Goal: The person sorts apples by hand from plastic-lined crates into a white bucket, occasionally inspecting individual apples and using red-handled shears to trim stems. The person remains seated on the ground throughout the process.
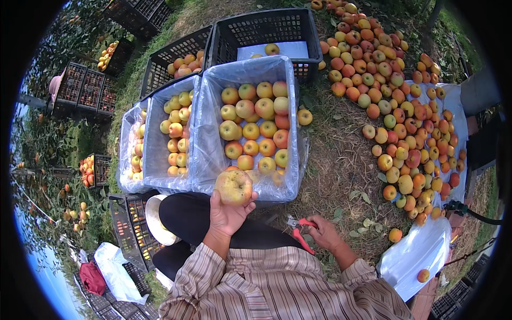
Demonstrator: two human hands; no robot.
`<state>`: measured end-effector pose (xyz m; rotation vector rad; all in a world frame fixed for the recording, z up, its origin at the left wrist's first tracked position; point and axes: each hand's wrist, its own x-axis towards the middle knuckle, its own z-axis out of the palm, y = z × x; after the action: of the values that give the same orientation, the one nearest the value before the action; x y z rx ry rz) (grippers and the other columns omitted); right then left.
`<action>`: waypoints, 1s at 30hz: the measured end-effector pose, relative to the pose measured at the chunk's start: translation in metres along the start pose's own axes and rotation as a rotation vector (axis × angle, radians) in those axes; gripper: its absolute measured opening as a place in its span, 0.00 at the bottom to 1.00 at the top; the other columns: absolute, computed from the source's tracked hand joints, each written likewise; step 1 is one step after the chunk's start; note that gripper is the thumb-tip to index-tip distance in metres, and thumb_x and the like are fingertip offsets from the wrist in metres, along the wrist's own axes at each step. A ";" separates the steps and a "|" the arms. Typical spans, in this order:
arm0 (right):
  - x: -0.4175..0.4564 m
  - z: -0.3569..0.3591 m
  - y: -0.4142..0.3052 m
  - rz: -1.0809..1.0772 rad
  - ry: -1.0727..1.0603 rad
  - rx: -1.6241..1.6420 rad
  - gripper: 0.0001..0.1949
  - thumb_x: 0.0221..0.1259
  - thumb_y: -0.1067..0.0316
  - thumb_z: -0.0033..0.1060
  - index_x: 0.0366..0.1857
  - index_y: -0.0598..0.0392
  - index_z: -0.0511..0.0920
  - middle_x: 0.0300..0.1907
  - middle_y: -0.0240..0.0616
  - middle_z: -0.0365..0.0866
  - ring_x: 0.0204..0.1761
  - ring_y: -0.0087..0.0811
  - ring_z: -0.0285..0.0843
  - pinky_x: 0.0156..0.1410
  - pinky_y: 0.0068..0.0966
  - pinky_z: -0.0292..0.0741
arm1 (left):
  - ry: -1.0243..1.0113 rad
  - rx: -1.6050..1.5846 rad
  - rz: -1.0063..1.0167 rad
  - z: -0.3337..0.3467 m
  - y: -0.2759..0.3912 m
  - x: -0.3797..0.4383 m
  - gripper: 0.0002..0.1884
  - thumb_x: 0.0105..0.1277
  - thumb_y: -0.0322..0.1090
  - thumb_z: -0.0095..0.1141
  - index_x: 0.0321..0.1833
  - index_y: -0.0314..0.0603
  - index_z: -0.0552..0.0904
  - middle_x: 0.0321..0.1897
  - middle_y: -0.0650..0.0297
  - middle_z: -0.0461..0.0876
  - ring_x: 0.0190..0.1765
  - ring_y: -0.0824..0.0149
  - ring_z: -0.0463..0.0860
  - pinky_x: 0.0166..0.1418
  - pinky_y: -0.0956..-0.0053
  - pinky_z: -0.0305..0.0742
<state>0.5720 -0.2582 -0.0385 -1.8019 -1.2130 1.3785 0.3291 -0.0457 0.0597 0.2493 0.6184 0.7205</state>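
My left hand [229, 218] holds up a yellowish apple [233, 187] with dark specks on its skin, its hollow end facing the camera. Red-handled pruning shears [301, 230] are gripped in my right hand [325, 233] beside my thigh, their handles spread apart. Just beyond the held apple stands a crate lined with clear plastic [247, 69], with yellow and red apples [256, 108] laid inside it. A second lined crate [152, 116] with apples adjoins it on the left, and a narrower-looking lined one [126, 120] follows.
Black plastic crates [264, 32] stand behind the lined ones, some with apples. To the right, a large apple heap [372, 60] spreads over grass and plastic sheeting [416, 252]. A white bucket [154, 220] is by my knee. Fruit trees and stacked crates [84, 90] line the left.
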 end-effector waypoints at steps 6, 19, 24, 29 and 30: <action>-0.004 0.022 -0.052 -0.101 -0.181 -0.016 0.24 0.63 0.58 0.65 0.61 0.56 0.74 0.55 0.49 0.79 0.58 0.48 0.78 0.65 0.38 0.73 | -0.045 -0.048 0.006 -0.006 0.003 -0.008 0.44 0.60 0.64 0.66 0.74 0.46 0.67 0.64 0.56 0.77 0.58 0.48 0.82 0.57 0.56 0.82; 0.005 0.009 -0.122 -0.068 -0.034 0.375 0.33 0.64 0.54 0.65 0.70 0.61 0.68 0.58 0.47 0.80 0.61 0.35 0.78 0.68 0.31 0.71 | -0.060 0.111 0.004 -0.001 0.000 -0.012 0.47 0.56 0.60 0.72 0.73 0.43 0.67 0.63 0.58 0.78 0.62 0.53 0.81 0.61 0.61 0.80; 0.006 0.014 -0.153 -0.110 0.042 0.268 0.31 0.63 0.59 0.66 0.68 0.62 0.69 0.60 0.51 0.79 0.62 0.40 0.79 0.68 0.33 0.72 | -0.085 0.192 0.054 0.007 -0.005 -0.012 0.48 0.55 0.55 0.74 0.75 0.43 0.64 0.64 0.61 0.76 0.63 0.60 0.79 0.62 0.63 0.79; 0.007 0.009 -0.164 -0.153 0.098 0.176 0.32 0.61 0.60 0.68 0.68 0.62 0.69 0.58 0.51 0.79 0.61 0.42 0.80 0.67 0.33 0.74 | -0.112 0.198 0.026 0.006 -0.005 -0.010 0.50 0.54 0.55 0.74 0.75 0.43 0.62 0.65 0.61 0.74 0.64 0.61 0.77 0.64 0.65 0.78; 0.007 0.008 -0.165 -0.152 0.104 0.175 0.32 0.61 0.60 0.68 0.68 0.62 0.69 0.58 0.51 0.79 0.60 0.42 0.81 0.67 0.33 0.74 | -0.109 0.199 0.027 0.008 -0.006 -0.010 0.50 0.54 0.55 0.74 0.75 0.42 0.62 0.65 0.61 0.74 0.64 0.61 0.77 0.64 0.65 0.77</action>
<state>0.5116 -0.1809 0.0951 -1.6064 -1.1143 1.2485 0.3314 -0.0564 0.0680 0.4788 0.5844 0.6671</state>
